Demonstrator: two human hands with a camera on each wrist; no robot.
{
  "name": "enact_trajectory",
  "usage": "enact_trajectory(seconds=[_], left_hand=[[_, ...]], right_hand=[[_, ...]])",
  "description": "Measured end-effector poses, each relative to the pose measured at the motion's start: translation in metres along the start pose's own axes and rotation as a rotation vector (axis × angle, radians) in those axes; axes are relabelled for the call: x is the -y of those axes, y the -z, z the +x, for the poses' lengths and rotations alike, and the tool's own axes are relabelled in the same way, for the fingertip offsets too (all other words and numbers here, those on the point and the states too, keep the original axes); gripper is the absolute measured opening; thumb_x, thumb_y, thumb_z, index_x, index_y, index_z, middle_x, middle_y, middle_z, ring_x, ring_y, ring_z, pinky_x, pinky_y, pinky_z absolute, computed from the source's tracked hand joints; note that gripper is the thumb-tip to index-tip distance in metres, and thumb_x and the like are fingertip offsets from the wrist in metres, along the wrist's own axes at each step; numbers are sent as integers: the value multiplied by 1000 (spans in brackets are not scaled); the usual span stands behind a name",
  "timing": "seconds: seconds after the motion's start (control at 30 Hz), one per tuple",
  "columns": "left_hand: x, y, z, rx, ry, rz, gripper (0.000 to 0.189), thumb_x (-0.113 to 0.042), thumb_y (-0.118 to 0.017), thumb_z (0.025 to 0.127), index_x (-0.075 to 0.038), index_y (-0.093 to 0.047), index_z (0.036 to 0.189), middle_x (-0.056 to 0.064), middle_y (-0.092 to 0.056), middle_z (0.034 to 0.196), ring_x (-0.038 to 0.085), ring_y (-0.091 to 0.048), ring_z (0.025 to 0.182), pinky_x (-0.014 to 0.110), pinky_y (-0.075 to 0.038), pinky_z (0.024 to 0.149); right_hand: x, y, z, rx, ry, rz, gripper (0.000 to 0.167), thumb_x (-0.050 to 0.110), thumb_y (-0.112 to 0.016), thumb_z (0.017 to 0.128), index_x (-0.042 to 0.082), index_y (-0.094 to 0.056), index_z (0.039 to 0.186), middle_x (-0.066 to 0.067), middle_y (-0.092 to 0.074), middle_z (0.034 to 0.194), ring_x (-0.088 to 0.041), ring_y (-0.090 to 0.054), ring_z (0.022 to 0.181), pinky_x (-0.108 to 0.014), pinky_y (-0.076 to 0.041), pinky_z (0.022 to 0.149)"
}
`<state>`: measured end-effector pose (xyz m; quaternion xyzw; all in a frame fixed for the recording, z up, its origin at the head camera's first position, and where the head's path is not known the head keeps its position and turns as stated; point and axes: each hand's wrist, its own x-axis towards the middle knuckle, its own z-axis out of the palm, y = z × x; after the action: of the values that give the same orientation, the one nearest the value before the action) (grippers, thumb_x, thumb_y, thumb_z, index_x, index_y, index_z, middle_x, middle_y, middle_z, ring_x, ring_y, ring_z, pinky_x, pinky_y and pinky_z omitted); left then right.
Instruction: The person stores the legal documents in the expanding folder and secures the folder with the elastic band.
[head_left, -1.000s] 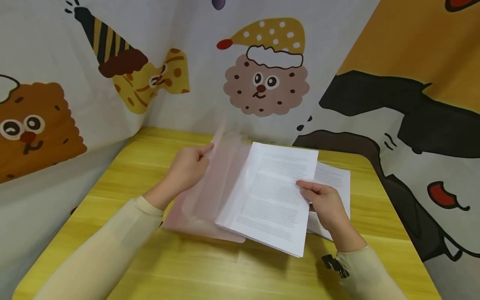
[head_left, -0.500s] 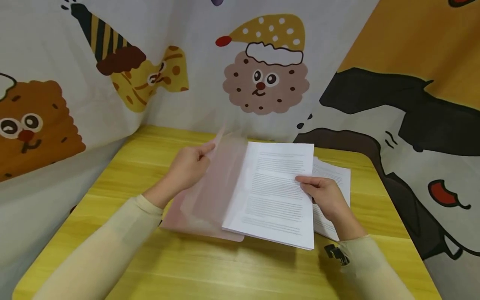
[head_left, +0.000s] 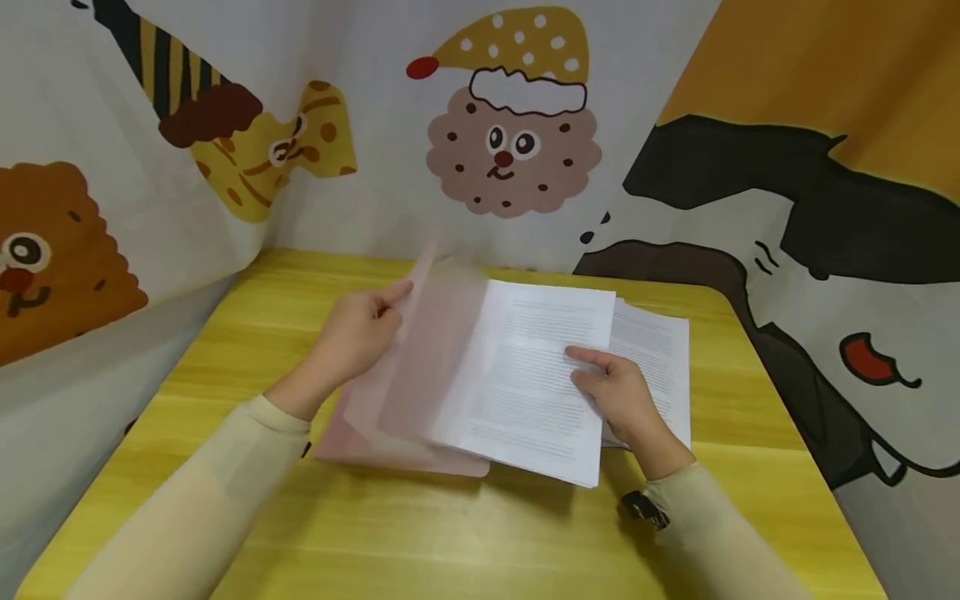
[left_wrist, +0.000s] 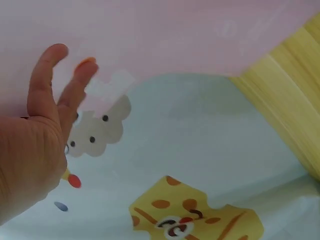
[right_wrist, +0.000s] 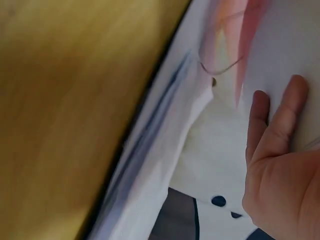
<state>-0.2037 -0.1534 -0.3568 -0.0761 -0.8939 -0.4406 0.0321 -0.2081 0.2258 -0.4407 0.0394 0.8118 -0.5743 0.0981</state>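
Near: sleeved forearms reach in from left and right over the table (head_left: pixel 420 537); black device (head_left: pixel 645 508) at the right cuff.

Mid: pink folder (head_left: pixel 435 358) is open left of centre, leaves fanned up. Printed stack (head_left: pixel 536 375) lies at its right side, left edge against the leaves, right part overhanging. Blurred there, can't tell if it's in a pocket or just against the leaves. My read: partway. Folder opened, stack at the leaves but not squared inside; folder closing not done. Second stack (head_left: pixel 660 358) sits right, outside the folder, partly behind the first.

Right hand (head_left: pixel 622 400) grips the printed stack's right edge, thumb and index over the top page, other fingers behind it in the wrist view. Slightly farther, left hand (head_left: pixel 356 333) pinches the folder cover and props it up, knuckles toward camera.

Far: printed curtain (head_left: pixel 367 217) behind the table.
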Motion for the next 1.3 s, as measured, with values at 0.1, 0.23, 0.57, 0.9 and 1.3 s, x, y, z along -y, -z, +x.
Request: enact_trajectory(seconds=[0.1, 0.23, 0.57, 0.9, 1.3], left_hand=[[3, 7, -1, 17, 15, -14, 50, -8, -47, 101, -12, -63, 148, -1, -59, 62, 6, -22, 45, 24, -25, 44], [4, 10, -3, 34, 20, -26, 51, -9, -47, 101, -15, -63, 149, -1, -56, 57, 6, -23, 44, 24, -26, 43], [0, 9, -7, 69, 13, -64, 51, -7, -48, 102, -18, -62, 150, 10, -62, 67, 9, -26, 43, 25, -29, 43], [7, 23, -6, 144, 15, -37, 52, -9, -48, 101, -23, -64, 149, -7, -41, 49, 9, -24, 46, 26, -28, 43], [4, 22, -2, 95, 22, -57, 51, -9, -46, 102, -17, -62, 150, 13, -64, 74, 8, -24, 46, 25, -28, 44]], right_hand=[[5, 11, -10, -8, -32, 56, 47, 11, -65, 104, 7, -62, 151, -21, -50, 161, -7, -72, 95, -24, -63, 76], [13, 22, -22, 11, -65, 97, 50, 13, -65, 105, 5, -57, 154, -25, -51, 158, -6, -75, 89, -27, -64, 75], [20, 6, -17, -217, 221, -150, 38, 12, -69, 103, 10, -72, 140, -10, -65, 151, -9, -69, 120, -7, -52, 83], [43, 19, 7, -306, 225, -222, 37, 13, -68, 102, 14, -73, 139, -6, -70, 145, -17, -61, 138, -11, -48, 98], [41, -1, -15, -121, -23, -75, 46, 15, -66, 102, 13, -66, 148, -5, -48, 167, -19, -41, 152, -30, -48, 113]])
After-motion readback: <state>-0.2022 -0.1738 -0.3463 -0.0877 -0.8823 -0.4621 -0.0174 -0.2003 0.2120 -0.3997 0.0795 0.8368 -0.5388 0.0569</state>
